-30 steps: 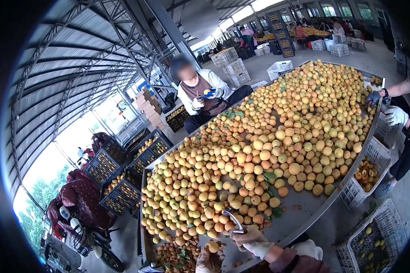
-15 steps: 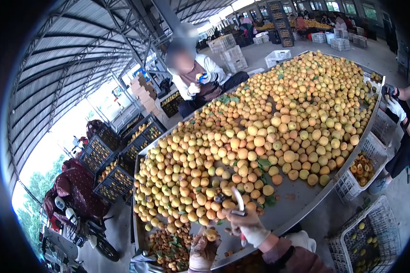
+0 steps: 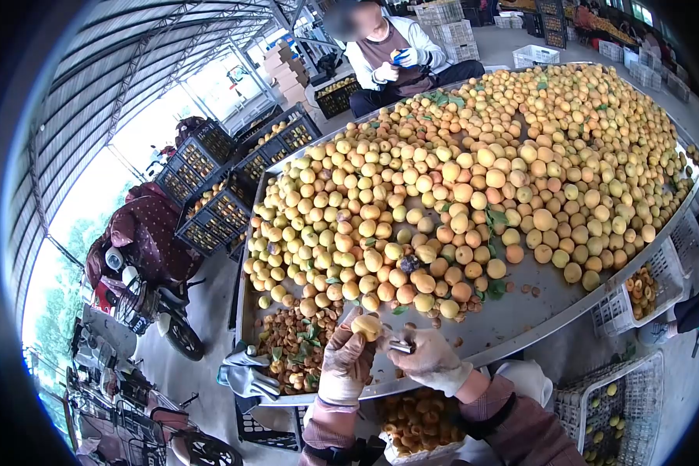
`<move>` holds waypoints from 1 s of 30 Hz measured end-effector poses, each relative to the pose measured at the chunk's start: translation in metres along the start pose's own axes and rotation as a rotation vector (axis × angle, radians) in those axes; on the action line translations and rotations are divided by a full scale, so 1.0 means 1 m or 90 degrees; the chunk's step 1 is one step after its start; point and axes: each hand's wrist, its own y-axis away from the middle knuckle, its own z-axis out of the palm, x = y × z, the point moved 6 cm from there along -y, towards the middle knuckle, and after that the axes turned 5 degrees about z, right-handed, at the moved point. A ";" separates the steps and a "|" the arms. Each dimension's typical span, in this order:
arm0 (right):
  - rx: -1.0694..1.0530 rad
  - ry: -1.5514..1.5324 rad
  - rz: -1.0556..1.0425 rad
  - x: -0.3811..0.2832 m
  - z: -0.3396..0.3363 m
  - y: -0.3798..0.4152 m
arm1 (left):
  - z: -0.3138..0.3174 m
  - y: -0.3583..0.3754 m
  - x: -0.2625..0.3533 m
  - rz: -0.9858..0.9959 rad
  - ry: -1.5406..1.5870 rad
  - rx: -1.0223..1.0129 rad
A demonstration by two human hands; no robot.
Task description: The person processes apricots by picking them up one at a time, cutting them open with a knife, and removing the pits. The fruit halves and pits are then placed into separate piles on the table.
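My left hand (image 3: pixel 345 363), in a stained pale glove with bare fingertips, grips a yellow-orange fruit (image 3: pixel 367 327) above the tray's near edge. Close on its right, my right hand (image 3: pixel 429 359), gloved too, is closed round a small metal-bladed knife (image 3: pixel 400 346) that points toward the fruit. A large heap of yellow-orange fruit (image 3: pixel 474 179) covers much of the metal tray (image 3: pixel 520 330). Brown pits or scraps (image 3: pixel 291 349) with green leaves lie at the tray's near left corner. Below my wrists, a container (image 3: pixel 427 454) holds opened fruit halves.
A grey glove (image 3: pixel 248 376) rests on the tray's left corner. Across the tray sits a person (image 3: pixel 392 58) with gloved hands. Dark crates of fruit (image 3: pixel 213 210) and motorbikes (image 3: pixel 151 303) stand left. White crates (image 3: pixel 613 404) stand right, near another person's leg.
The view has shifted down and left, showing more of the floor and the container below. My right hand has lowered the knife beside the fruit; the blade stood raised before.
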 end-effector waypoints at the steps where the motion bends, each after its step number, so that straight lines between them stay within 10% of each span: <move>1: -0.005 0.055 -0.050 -0.004 0.001 -0.002 | 0.002 0.001 0.001 0.007 -0.017 0.018; 10: 0.092 0.286 -0.071 -0.027 -0.008 0.004 | 0.011 0.005 0.000 0.014 -0.083 0.046; 15: 0.156 0.345 -0.088 -0.019 -0.012 -0.002 | 0.037 0.005 0.012 0.137 -0.669 -0.011; 23: 0.191 0.288 -0.169 -0.027 -0.014 0.003 | 0.048 0.005 0.003 0.136 -0.491 0.059; 30: -0.172 -0.102 0.114 0.023 -0.006 -0.002 | 0.048 -0.008 0.012 -0.002 -0.561 -0.139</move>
